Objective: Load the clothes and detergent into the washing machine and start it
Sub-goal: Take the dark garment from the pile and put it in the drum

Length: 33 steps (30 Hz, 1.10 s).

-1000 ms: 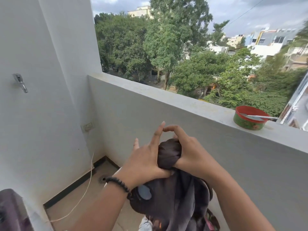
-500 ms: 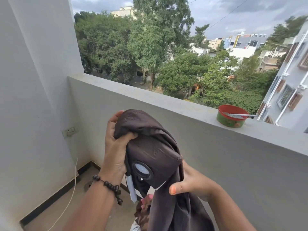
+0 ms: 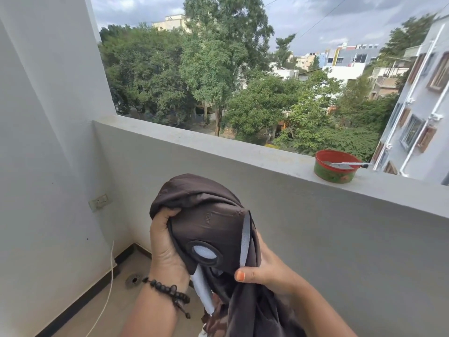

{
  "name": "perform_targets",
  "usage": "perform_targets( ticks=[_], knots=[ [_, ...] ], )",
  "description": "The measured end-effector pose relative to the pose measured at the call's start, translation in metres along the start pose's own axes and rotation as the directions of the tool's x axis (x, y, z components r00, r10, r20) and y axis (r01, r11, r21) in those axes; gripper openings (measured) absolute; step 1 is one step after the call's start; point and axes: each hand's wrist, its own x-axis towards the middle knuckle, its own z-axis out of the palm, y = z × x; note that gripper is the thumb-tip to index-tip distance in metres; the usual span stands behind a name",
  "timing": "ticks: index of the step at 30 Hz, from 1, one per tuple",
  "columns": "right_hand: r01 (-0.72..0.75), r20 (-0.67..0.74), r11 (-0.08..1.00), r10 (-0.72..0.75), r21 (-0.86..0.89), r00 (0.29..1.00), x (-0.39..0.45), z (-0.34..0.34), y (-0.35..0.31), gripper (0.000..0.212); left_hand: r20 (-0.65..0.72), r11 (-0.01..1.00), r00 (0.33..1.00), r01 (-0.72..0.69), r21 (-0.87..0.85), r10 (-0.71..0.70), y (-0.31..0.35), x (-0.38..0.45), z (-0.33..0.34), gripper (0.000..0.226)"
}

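A bunched dark brown garment (image 3: 209,224) is held up in front of the balcony wall (image 3: 315,227), its upper fold gripped by the curled fingers of the left hand (image 3: 165,244). Its lower part is pinched by the right hand (image 3: 264,271), seemingly between thumb and mostly hidden fingers. Farther right, a red bowl (image 3: 336,166) is set on the ledge.

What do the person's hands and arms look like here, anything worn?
Both forearms are bare, no sleeves in view. The left hand has a black beaded bracelet at the wrist, with a short dangling end. The right hand shows an orange-painted thumbnail. No gloves or rings visible.
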Motion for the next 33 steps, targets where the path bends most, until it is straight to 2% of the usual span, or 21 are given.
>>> perform_targets(
  ticks=[4,8,10,11,12,15,16,18,21,23,24,25,27,29,31,33],
  knots=[
    [-0.011,0.013,1.0,0.011,0.003,1.0,0.005,0.011,0.002,0.109,-0.023,0.999,1.0,-0.012,-0.04,0.011,0.005,-0.004,-0.003,0.022],
    [0.003,-0.194,1.0,0.0,0.016,0.981,0.011,0.023,0.007,0.084,-0.021,1.0,1.0,0.004,0.008,-0.004,0.007,-0.005,-0.012,0.019],
    [0.019,-0.276,1.0,-0.017,0.004,0.961,0.013,0.022,0.007,0.068,-0.014,0.993,0.998,0.058,0.106,-0.057,0.008,-0.001,-0.024,0.017],
    [0.031,-0.295,0.999,-0.033,-0.011,0.955,0.014,0.019,0.005,0.062,-0.011,0.982,0.996,0.091,0.167,-0.091,0.009,0.002,-0.032,0.022],
    [0.047,-0.301,0.998,-0.056,-0.037,0.952,0.016,0.014,0.001,0.059,-0.007,0.968,0.994,0.107,0.229,-0.109,0.01,0.005,-0.04,0.036],
    [0.09,-0.287,0.978,-0.143,-0.188,0.947,0.018,-0.01,-0.011,0.061,0.122,0.87,0.992,-0.053,0.49,-0.008,0.022,0.009,-0.065,0.077],
    [0.086,-0.276,0.957,-0.165,-0.278,0.947,0.018,-0.018,-0.017,0.061,0.195,0.788,0.981,-0.117,0.604,-0.003,0.027,0.008,-0.073,0.093],
    [0.058,-0.257,0.875,-0.205,-0.481,0.944,0.019,-0.031,-0.028,0.059,0.34,0.599,0.936,-0.22,0.77,-0.094,0.04,0.003,-0.083,0.114],
    [-0.004,-0.223,0.647,-0.256,-0.762,0.941,0.023,-0.039,-0.044,0.055,0.448,0.248,0.854,-0.388,0.888,-0.264,0.053,-0.007,-0.079,0.131],
    [-0.054,-0.18,0.428,-0.26,-0.902,0.949,0.026,-0.033,-0.052,0.059,0.458,-0.073,0.827,-0.505,0.86,-0.327,0.048,-0.014,-0.065,0.143],
    [-0.048,-0.144,0.351,-0.252,-0.935,0.957,0.028,-0.027,-0.055,0.061,0.475,-0.218,0.816,-0.556,0.802,-0.331,0.043,-0.015,-0.056,0.147],
    [-0.021,-0.098,0.305,-0.239,-0.952,0.966,0.028,-0.021,-0.059,0.063,0.494,-0.331,0.804,-0.589,0.737,-0.33,0.036,-0.016,-0.048,0.15],
    [0.083,0.019,0.268,-0.233,-0.96,0.972,0.028,-0.007,-0.066,0.068,0.525,-0.443,0.777,-0.63,0.638,-0.349,0.021,-0.013,-0.037,0.153],
    [0.179,0.115,0.252,-0.251,-0.951,0.961,0.028,0.004,-0.07,0.067,0.563,-0.422,0.747,-0.665,0.616,-0.355,0.01,-0.008,-0.032,0.152],
    [0.221,0.15,0.26,-0.268,-0.94,0.952,0.028,0.007,-0.073,0.068,0.622,-0.315,0.723,-0.691,0.651,-0.301,0.004,-0.006,-0.029,0.146],
    [0.239,0.156,0.287,-0.283,-0.928,0.946,0.027,0.007,-0.075,0.07,0.69,-0.208,0.703,-0.711,0.672,-0.173,0.003,0.001,-0.031,0.128]
  ],
)
